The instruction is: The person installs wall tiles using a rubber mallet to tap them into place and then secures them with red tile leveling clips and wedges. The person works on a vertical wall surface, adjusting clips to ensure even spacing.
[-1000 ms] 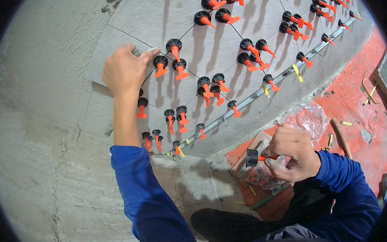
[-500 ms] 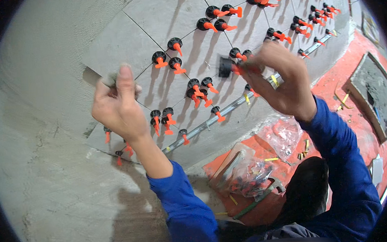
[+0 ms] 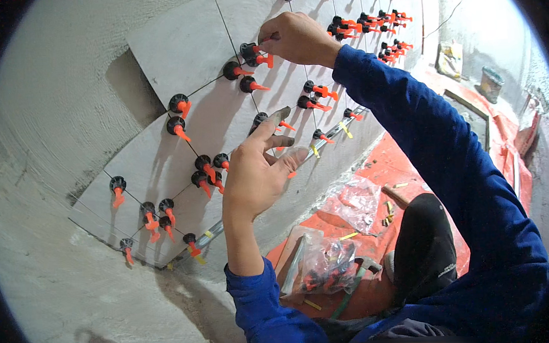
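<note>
A person's right hand point(image 3: 296, 38) pinches the orange wedge of a tile-levelling clip point(image 3: 256, 52) at a joint high on a wall of grey tiles point(image 3: 179, 48), fingers closed on it, blue sleeve stretched across the frame. The left hand point(image 3: 255, 166) lies lower against the tiles, fingers spread and loosely open, holding nothing; its fingertips touch the wall near another clip point(image 3: 265, 118), though whether they touch the clip itself is hard to tell.

More black-capped clips with orange wedges point(image 3: 204, 169) stud the joints in pairs, running away to the upper right. A metal rail point(image 3: 332, 136) with small yellow spacers props the tiles' lower edge. To the left the wall is bare grey render point(image 3: 39, 123).

Below the arms, a clear plastic bag point(image 3: 324, 266) of spare clips lies on an orange floor sheet point(image 3: 406, 163), with a second, crumpled clear bag point(image 3: 358, 201) beyond it and yellow spacers scattered about. The person's dark-trousered knee point(image 3: 424, 250) hides part of the sheet. A small bucket point(image 3: 489, 83) stands far right.
</note>
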`<state>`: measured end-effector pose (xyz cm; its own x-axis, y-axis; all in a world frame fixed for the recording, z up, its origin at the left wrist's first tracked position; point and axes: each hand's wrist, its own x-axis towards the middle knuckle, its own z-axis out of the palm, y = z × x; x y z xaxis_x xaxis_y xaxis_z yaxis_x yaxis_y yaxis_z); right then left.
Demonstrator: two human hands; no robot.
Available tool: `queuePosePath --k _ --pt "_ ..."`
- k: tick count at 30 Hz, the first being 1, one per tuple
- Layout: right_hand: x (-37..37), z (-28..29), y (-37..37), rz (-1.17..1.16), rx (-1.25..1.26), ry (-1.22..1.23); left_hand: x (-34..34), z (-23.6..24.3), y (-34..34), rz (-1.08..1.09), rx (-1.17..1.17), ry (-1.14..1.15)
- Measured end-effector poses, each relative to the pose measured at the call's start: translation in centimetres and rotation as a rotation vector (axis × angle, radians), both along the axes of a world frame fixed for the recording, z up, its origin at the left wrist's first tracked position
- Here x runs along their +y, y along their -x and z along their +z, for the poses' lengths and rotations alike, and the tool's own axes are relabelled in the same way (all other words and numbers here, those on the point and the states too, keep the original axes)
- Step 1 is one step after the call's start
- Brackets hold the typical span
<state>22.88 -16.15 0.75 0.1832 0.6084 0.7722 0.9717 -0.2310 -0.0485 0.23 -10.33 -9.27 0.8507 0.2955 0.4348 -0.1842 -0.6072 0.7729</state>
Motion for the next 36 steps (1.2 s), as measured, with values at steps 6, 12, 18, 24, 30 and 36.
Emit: queuePosePath --k 6,12,18,24,30,36 --pt "0.7 0.2 0.4 -0.024 -0.017 0.001 2.2 -0.4 0.5 -0.038 -0.050 -0.012" --pt "0.7 0.2 2.2 -0.003 -0.136 -0.033 2.9 -0.9 -0.4 -0.056 -0.156 -0.005" --pt "2.6 0.4 3.6 -0.067 -0.168 0.035 3.1 -1.4 -1.6 -0.110 -0.140 0.044" --pt "2.3 -0.4 2.5 0.059 -0.182 -0.045 3.1 -1.4 -2.2 0.018 -0.290 0.100" --pt "2.9 -1.5 1.9 0.170 -0.395 -0.120 4.3 1.3 -3.2 0.348 -0.561 -0.053" --pt "3.1 -1.6 1.5 0.174 -0.431 -0.177 4.6 6.5 -6.1 0.685 -0.530 -0.628"
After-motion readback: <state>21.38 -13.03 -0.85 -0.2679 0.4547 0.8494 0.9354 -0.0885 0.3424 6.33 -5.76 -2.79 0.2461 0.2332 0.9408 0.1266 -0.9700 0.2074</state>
